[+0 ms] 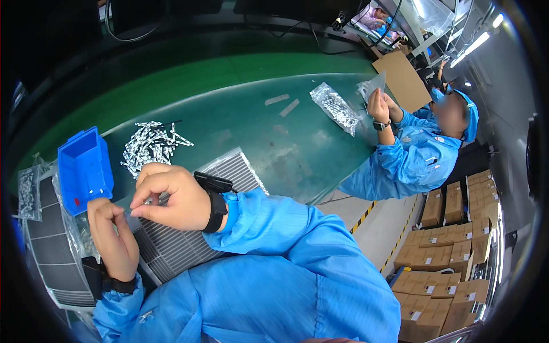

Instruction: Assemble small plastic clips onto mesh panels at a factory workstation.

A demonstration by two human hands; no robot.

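Note:
My right hand [174,197] is closed in a pinch over a sheet of narrow grey strips [180,243]. My left hand [113,237] is also closed, its fingertips close to those of the right. Anything between the fingers is too small to make out. A loose pile of small silver, white and black strips [150,146] lies beyond my right hand. Just past my left hand stands a blue plastic bin [86,163] with a few tiny pieces inside, one of them red.
Dark panelled sheets [51,234] and a clear bag of parts [28,194] lie at the left. Farther along the green table [257,137] is a bag of silver pieces [336,108]. A co-worker in blue [409,151] holds a clear sheet. Cardboard boxes [437,251] are stacked at right.

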